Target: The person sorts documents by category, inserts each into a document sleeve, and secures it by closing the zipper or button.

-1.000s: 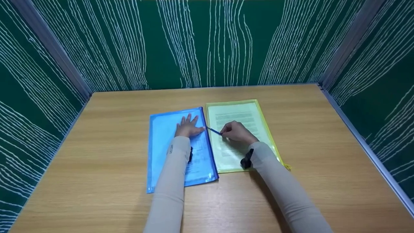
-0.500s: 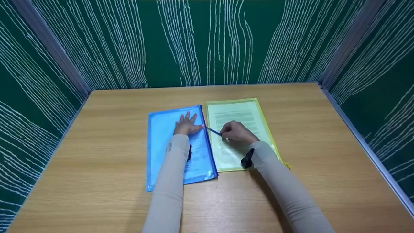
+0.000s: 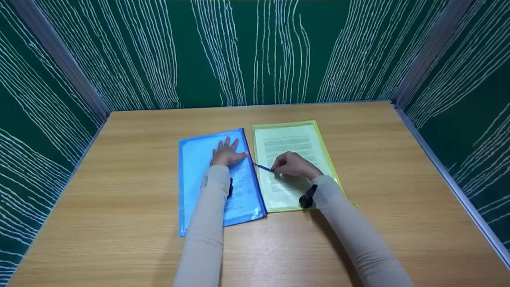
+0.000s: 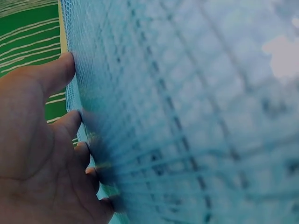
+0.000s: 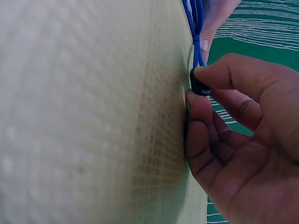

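Observation:
A blue zip pouch (image 3: 199,175) lies flat on the wooden table, with printed sheets inside. My left hand (image 3: 227,153) presses on its upper part with straight, spread fingers (image 4: 63,70). Touching its right edge lies a yellow zip pouch (image 3: 291,137) holding a printed page. My right hand (image 3: 293,164) rests on the yellow pouch and pinches the blue zipper pull (image 3: 263,168) of the blue pouch between thumb and forefinger. In the right wrist view the dark pull tab (image 5: 200,86) sits under the thumb tip, with the blue zip cord (image 5: 195,18) running up from it.
The wooden table (image 3: 358,247) is walled on three sides by green panels with white lines (image 3: 255,52). Grey metal strips run along the table's left and right edges (image 3: 450,179). Bare tabletop surrounds the two pouches.
My right hand has drawn the zipper pull a little toward me along the blue pouch's right edge. The left hand stays pressed on the pouch.

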`<state>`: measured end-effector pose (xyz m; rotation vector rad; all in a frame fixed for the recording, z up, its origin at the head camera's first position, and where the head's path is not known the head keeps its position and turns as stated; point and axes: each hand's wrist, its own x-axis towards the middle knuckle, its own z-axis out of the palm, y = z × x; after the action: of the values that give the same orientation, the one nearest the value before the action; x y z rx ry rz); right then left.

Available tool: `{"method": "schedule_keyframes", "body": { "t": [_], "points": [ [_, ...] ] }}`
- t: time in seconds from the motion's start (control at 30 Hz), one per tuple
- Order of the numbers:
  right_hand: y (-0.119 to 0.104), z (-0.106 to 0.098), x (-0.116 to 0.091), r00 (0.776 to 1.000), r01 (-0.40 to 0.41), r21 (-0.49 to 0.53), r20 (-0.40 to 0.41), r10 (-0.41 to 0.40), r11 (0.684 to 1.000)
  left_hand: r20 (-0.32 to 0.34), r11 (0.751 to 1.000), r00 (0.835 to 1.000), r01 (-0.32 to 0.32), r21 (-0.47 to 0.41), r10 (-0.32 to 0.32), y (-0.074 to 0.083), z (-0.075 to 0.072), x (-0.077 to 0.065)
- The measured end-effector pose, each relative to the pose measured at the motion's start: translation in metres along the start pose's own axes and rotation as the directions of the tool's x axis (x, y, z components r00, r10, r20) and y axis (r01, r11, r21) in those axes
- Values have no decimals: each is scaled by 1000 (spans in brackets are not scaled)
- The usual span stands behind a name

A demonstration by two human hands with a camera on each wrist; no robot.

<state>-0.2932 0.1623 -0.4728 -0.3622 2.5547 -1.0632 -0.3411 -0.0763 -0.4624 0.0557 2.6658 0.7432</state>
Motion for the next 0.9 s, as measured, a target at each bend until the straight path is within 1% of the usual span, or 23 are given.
{"method": "schedule_keyframes", "body": {
  "t": [0.13,0.27,0.4,0.5,0.6,0.77,0.9],
  "points": [
    [-2,0,-4,999,18,-8,42,-17,1000,2,1000,1000,15,7,-15,-5,-2,3],
    [-5,1,-8,997,19,-20,78,-17,1000,6,1000,1000,18,4,-18,-9,-5,4],
    [-5,0,-13,994,31,-26,104,-28,999,16,1000,1000,16,-7,-15,-9,-7,3],
    [-4,-1,-17,992,58,-42,110,-53,997,25,1000,1000,15,-1,-15,-8,-7,4],
    [-2,-1,-20,989,90,-53,119,-83,995,19,1000,1000,25,3,-25,-8,-7,3],
    [-2,-1,-27,982,105,-63,162,-94,992,17,999,999,47,-2,-47,-7,-9,0],
    [-2,-2,-32,977,123,-89,187,-105,988,35,999,999,42,4,-42,-7,-11,1]
  ]
}}
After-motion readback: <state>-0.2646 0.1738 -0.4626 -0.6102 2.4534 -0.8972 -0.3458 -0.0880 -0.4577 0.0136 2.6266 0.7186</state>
